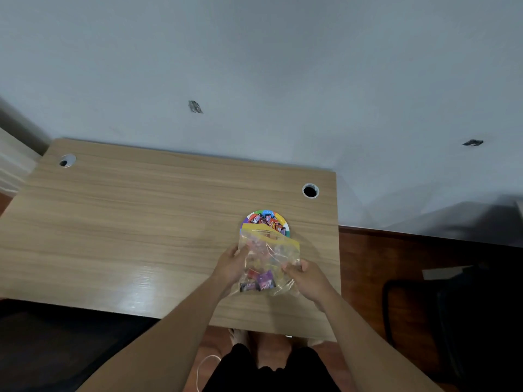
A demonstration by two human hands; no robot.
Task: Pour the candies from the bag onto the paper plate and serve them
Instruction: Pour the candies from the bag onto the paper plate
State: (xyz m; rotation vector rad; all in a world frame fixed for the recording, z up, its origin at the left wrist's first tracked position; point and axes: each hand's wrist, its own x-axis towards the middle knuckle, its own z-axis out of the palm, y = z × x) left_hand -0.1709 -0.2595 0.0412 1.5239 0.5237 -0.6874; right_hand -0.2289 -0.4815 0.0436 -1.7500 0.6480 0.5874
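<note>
A clear plastic bag with a yellow zip strip hangs over the near half of a small paper plate with a multicoloured rim. Several wrapped candies lie on the plate. A few more candies, purple and red, sit at the bag's near end. My left hand grips the bag's left side. My right hand pinches its right side. The bag's mouth points away from me, toward the plate.
The wooden desk has a cable hole at the back left and another at the back right, just beyond the plate. Its right edge runs close to the plate. A dark chair stands on the right.
</note>
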